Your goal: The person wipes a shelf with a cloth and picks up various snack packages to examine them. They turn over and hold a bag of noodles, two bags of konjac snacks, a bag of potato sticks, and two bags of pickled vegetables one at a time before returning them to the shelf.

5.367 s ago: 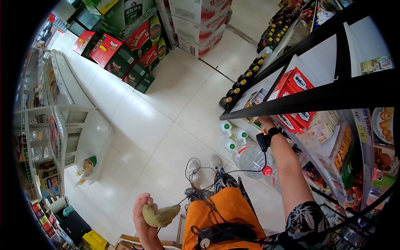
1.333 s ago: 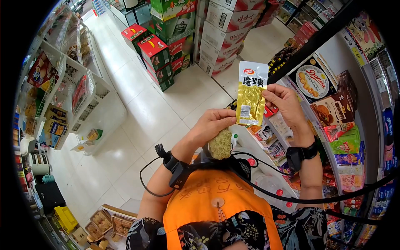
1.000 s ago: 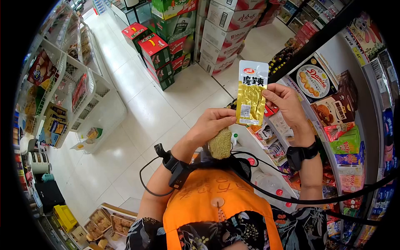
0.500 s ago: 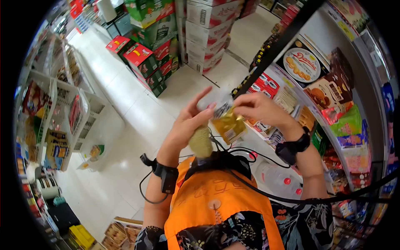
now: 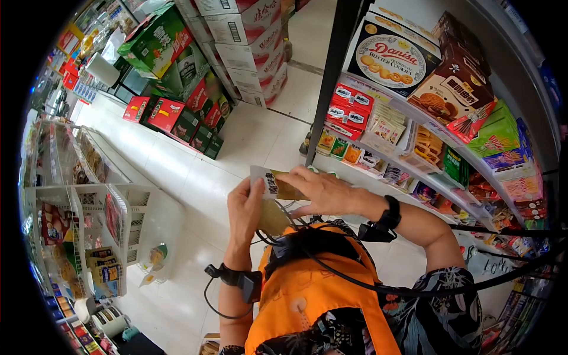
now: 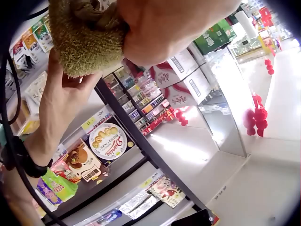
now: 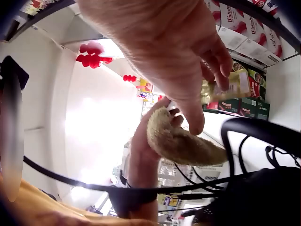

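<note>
A gold and white foil snack packet [image 5: 269, 181] is held in front of the orange apron. My left hand [image 5: 242, 207] pinches its white end, thumb on the near face. The same hand holds a green terry cloth [image 5: 273, 219], which hangs below the packet and shows large in the left wrist view. My right hand [image 5: 331, 192] lies across the gold part, fingers reaching over it and thumb spread apart below. In the right wrist view the gold foil [image 7: 241, 84] shows behind the right fingers, and the cloth [image 7: 183, 143] is below the thumb.
Shelves to the right hold a butter cookie box [image 5: 393, 56], red snack boxes [image 5: 349, 112] and other snacks. Stacked cartons [image 5: 248, 53] and beer boxes [image 5: 177, 118] stand ahead on the tiled floor. A white rack [image 5: 124, 207] is at left. Black cables [image 5: 414, 290] cross my front.
Earlier the right hand reached into the shelf; later both hands held the packet upright. Now it is lower and turned sideways, with the right fingers across it. The view has swung right.
</note>
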`<state>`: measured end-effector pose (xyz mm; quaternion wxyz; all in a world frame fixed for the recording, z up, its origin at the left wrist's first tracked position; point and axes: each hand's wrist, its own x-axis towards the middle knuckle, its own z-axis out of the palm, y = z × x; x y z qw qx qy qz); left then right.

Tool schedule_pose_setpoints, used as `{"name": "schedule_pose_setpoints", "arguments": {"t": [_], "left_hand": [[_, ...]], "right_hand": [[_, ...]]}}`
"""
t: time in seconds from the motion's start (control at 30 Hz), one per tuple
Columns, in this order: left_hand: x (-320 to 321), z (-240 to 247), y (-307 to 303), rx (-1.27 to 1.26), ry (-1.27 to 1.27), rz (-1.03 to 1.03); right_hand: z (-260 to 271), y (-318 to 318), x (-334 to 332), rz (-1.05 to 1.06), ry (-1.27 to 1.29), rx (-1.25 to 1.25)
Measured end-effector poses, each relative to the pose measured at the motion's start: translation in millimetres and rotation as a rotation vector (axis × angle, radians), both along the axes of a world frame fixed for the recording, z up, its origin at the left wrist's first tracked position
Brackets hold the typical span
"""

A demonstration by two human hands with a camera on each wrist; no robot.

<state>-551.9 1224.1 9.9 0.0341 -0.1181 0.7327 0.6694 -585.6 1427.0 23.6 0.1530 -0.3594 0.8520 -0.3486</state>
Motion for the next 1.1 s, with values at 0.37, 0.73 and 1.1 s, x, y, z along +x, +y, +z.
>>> {"name": "schedule_pose_setpoints", "arguments": {"t": [0.37, 0.73, 1.1], "left_hand": [[-7.9, -21.8, 21.9, 0.116, -0.223, -0.05], [62.0, -65.7, -42.0, 0.093, -0.485, 0.287], [64.3, -109.1, -47.3, 0.069, -0.558, 0.258]], "right_hand": [[-199.1, 66.6, -31.1, -0.393, -0.041, 0.19], [-449.6, 118.1, -144.1, -1.312, -0.297, -0.05], [-513.8, 103.4, -188.4, -1.324, 0.06, 0.114]]}}
